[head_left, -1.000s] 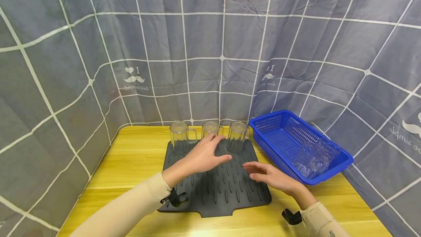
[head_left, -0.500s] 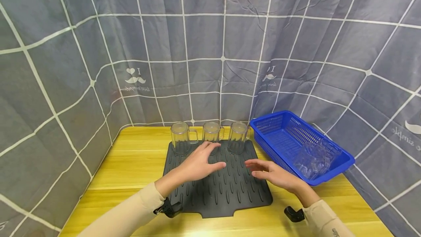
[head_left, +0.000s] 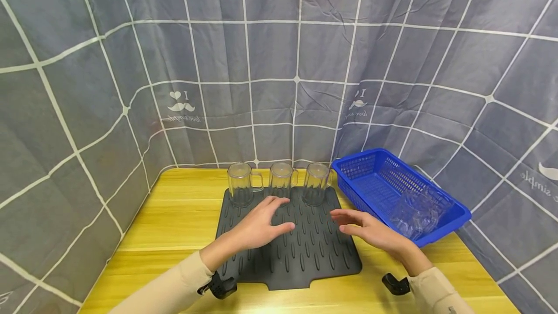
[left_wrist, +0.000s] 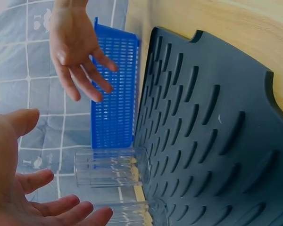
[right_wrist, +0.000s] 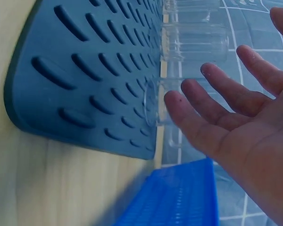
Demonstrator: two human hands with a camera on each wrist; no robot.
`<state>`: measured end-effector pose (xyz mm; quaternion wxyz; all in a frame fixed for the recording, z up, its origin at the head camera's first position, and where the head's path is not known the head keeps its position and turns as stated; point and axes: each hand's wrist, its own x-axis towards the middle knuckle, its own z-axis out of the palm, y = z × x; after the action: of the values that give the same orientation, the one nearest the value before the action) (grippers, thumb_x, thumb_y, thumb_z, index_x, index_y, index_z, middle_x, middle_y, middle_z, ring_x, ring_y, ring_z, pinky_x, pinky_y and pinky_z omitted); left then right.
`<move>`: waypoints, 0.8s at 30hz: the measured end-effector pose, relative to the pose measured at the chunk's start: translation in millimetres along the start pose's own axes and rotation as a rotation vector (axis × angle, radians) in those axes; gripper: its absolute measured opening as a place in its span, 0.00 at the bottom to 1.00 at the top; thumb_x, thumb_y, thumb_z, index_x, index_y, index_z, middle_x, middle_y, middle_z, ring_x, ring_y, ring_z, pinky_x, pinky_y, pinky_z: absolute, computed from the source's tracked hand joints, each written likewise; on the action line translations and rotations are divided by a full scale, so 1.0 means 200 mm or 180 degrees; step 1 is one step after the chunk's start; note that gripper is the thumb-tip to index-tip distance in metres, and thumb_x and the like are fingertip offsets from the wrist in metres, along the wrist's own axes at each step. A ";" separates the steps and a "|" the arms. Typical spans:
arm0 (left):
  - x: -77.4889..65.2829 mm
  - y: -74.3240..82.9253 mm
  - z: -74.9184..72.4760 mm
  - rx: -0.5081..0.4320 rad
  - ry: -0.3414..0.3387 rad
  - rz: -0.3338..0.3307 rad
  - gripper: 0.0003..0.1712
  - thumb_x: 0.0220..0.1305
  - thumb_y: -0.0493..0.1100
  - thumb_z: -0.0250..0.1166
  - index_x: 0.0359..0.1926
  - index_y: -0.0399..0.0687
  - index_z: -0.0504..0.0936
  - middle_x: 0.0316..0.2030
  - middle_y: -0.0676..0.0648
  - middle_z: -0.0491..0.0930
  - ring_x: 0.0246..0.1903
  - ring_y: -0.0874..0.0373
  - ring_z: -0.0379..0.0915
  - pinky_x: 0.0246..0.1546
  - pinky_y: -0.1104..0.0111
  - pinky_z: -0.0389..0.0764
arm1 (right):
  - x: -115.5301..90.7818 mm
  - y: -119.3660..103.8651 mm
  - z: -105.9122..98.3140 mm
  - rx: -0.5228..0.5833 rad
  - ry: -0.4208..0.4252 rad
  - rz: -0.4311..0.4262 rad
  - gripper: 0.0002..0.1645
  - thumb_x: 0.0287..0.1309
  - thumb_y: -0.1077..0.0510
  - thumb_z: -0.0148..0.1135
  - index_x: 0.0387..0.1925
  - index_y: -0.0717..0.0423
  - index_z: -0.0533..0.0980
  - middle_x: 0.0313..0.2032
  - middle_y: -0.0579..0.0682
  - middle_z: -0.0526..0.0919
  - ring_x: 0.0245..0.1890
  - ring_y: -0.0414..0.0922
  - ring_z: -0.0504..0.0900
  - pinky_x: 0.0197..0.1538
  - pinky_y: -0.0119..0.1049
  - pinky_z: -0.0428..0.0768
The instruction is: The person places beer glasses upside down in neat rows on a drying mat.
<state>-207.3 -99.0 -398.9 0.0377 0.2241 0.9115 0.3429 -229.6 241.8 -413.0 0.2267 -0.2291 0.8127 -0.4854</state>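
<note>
Three clear glass mugs stand in a row along the back of a dark ridged drying mat (head_left: pixel 301 256): a left mug (head_left: pixel 240 190), a middle mug (head_left: pixel 280 178) and a right mug (head_left: pixel 315 190). My left hand (head_left: pixel 259 224) hovers over the mat in front of the middle mug, fingers spread and holding nothing. Over the mat's right side hangs my right hand (head_left: pixel 370 229), relaxed, with nothing in its fingers. In the right wrist view its fingertips overlap a glass mug (right_wrist: pixel 155 101). Both palms face inward, apart from each other.
A blue plastic basket (head_left: pixel 359 197) sits to the right of the mat, with clear glassware (head_left: pixel 416 212) lying in its near end. Behind the wooden table (head_left: pixel 170 217) hangs a grey checked curtain (head_left: pixel 270 101) that also closes off both sides.
My left hand has drawn back from the middle mug toward the near left. My right hand has shifted slightly to the right. The mugs and basket stay in place.
</note>
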 end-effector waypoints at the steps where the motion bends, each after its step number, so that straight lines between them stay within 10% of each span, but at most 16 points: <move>1: 0.00 -0.01 0.00 -0.0026 -0.0009 -0.0006 0.40 0.68 0.69 0.58 0.74 0.60 0.64 0.71 0.46 0.64 0.68 0.46 0.66 0.62 0.45 0.72 | -0.01 0.00 -0.01 -0.0009 0.0035 -0.0009 0.30 0.74 0.46 0.54 0.73 0.44 0.65 0.71 0.54 0.69 0.72 0.60 0.64 0.65 0.38 0.73; 17: -0.03 -0.05 0.04 -0.0112 -0.0054 -0.0023 0.38 0.70 0.65 0.60 0.74 0.57 0.64 0.70 0.44 0.65 0.67 0.43 0.67 0.60 0.43 0.73 | -0.09 -0.09 -0.24 -0.0498 0.0539 -0.0184 0.31 0.73 0.46 0.57 0.73 0.43 0.65 0.70 0.53 0.70 0.71 0.58 0.67 0.59 0.28 0.75; 24: -0.04 -0.06 0.05 -0.0110 -0.0070 -0.0015 0.38 0.70 0.65 0.59 0.74 0.57 0.64 0.70 0.44 0.65 0.67 0.44 0.68 0.60 0.44 0.73 | -0.12 -0.10 -0.32 -0.0977 0.0720 -0.0204 0.31 0.73 0.45 0.57 0.73 0.43 0.65 0.70 0.55 0.70 0.70 0.60 0.68 0.62 0.42 0.77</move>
<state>-202.3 -105.1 -414.5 0.0524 0.2249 0.9055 0.3561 -245.6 290.8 -364.4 0.0806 -0.2307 0.8898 -0.3853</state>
